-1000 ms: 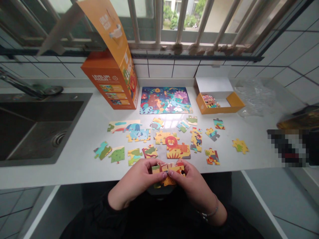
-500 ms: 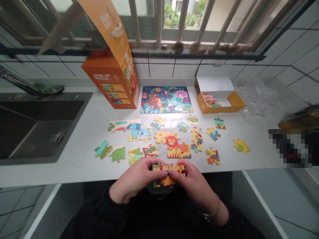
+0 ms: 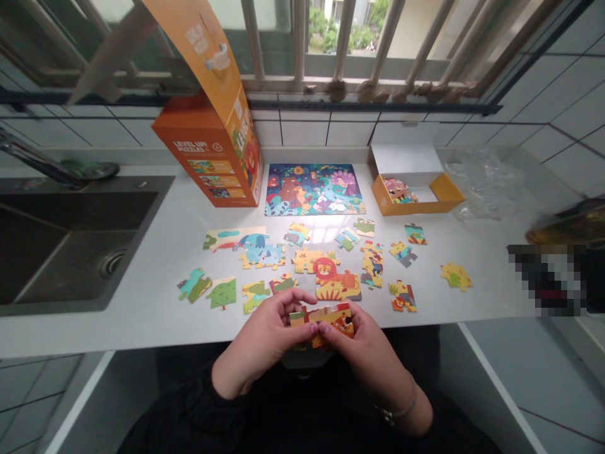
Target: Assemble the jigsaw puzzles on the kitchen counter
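1. Head view, hands: the left hand (image 3: pixel 267 340) and the right hand (image 3: pixel 363 350) met at the near edge of the white counter (image 3: pixel 142 302). Both pinched one joined cluster of puzzle pieces (image 3: pixel 324 317), thumbs on top, fingers curled beneath. The cluster was held just above the counter's front edge, orange and yellow print facing up.
2. Head view, writing: the tall orange box (image 3: pixel 212 157) stood at the back left, lid flap raised. Its side read "LEVEL UP! PUZZLES"; the same words showed on the flap. Smaller print was too small to read.
3. Head view, counter: a finished puzzle (image 3: pixel 314 190) lay beside the box. An open small orange tray (image 3: pixel 413 189) to its right held some pieces. Loose pieces were scattered between these and the hands, among them a lion section (image 3: pixel 333 280) and a blue elephant section (image 3: pixel 259 250).
4. Head view, edges: a dark sink (image 3: pixel 70 239) sat at left; crumpled clear wrap (image 3: pixel 486 183) at right.
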A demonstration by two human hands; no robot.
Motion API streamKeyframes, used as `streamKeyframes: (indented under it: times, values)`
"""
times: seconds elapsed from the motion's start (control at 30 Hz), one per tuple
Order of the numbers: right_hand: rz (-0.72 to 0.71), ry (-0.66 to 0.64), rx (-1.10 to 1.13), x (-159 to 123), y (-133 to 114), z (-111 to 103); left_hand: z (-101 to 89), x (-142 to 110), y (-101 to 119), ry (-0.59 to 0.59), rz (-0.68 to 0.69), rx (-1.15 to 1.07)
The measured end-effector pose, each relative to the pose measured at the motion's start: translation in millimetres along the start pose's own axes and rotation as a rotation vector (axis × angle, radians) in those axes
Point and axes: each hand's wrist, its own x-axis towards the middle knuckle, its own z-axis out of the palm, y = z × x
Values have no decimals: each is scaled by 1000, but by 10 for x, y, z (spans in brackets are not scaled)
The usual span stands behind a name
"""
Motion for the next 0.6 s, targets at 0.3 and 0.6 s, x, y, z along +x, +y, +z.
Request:
streamKeyframes:
  times: [0.3,0.6]
  values:
    - [-92,387,55,41,-128,-930,33,21,-17,105,171,101]
    - [18,829,-489,15,-45,-2365,-66,48,-64,307,451,677]
